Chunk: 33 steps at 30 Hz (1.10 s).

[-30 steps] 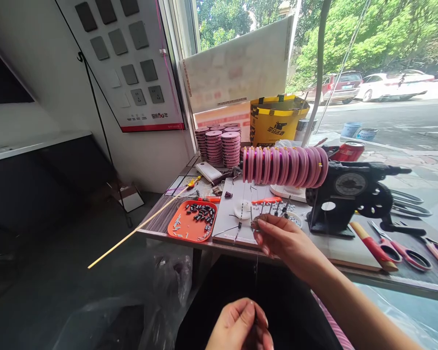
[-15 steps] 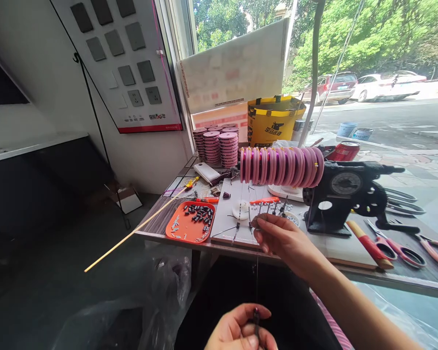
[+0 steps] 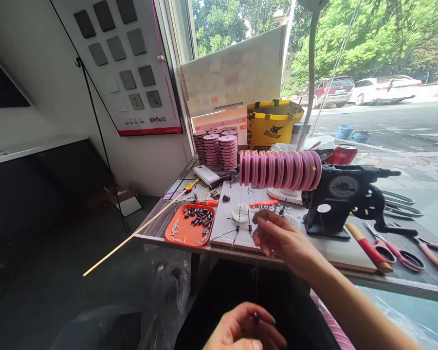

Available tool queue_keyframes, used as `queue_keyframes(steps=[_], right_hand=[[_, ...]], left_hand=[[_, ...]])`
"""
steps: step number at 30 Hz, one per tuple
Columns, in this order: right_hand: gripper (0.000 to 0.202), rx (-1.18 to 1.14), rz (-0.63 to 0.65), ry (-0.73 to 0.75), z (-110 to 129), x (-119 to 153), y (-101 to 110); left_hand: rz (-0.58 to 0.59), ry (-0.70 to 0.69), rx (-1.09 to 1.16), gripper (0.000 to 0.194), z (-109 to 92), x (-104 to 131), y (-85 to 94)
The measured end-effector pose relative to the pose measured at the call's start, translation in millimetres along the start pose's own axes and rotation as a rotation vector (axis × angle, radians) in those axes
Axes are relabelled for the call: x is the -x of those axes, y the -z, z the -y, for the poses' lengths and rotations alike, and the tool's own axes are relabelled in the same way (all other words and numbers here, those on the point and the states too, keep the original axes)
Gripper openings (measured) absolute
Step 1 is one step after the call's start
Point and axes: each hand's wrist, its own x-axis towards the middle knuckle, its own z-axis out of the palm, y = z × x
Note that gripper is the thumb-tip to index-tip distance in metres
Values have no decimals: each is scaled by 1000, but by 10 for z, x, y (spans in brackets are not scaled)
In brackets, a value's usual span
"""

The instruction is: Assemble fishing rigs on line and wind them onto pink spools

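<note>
The orange tray (image 3: pixel 190 232) is holding small black parts (image 3: pixel 199 215). Your left hand (image 3: pixel 241 326) is curling loosely, with a small dark piece (image 3: pixel 256 318) showing at its fingers; your right hand (image 3: pixel 277 238) is bending near the table (image 3: pixel 151 224). Whether either is gripping, I cannot tell.

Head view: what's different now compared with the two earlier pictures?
The left hand has loosened, its fingers spreading apart by a small dark piece; whether that is fully let go cannot be told. The right hand also looks slightly looser, with anything in its grip too small to make out. The view shifted a little. The pink spools and orange tray stayed put.
</note>
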Motion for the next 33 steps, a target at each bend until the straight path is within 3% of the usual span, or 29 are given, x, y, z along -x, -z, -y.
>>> queue_keyframes(steps=[2, 3, 5, 10, 17, 26, 33], right_hand=[[26, 78, 29, 17, 52, -15, -8], [26, 117, 33, 26, 81, -22, -12], [26, 180, 18, 55, 133, -36, -18], [25, 240, 20, 96, 172, -53, -28], [26, 168, 94, 84, 101, -30, -86], [27, 57, 50, 25, 18, -32, -112], [23, -139, 149, -67, -3, 6, -171]], left_hand=[[21, -71, -232, 26, -185, -104, -49], [15, -98, -245, 30, -279, -176, -82], [-28, -164, -106, 40, -445, -350, -162], [-272, -292, -66, 25, -649, -711, -339], [-397, -502, -204, 20, -606, -768, -363], [-408, -467, -57, 16, -520, -736, -333], [-393, -440, -19, 10, -459, -544, -360]])
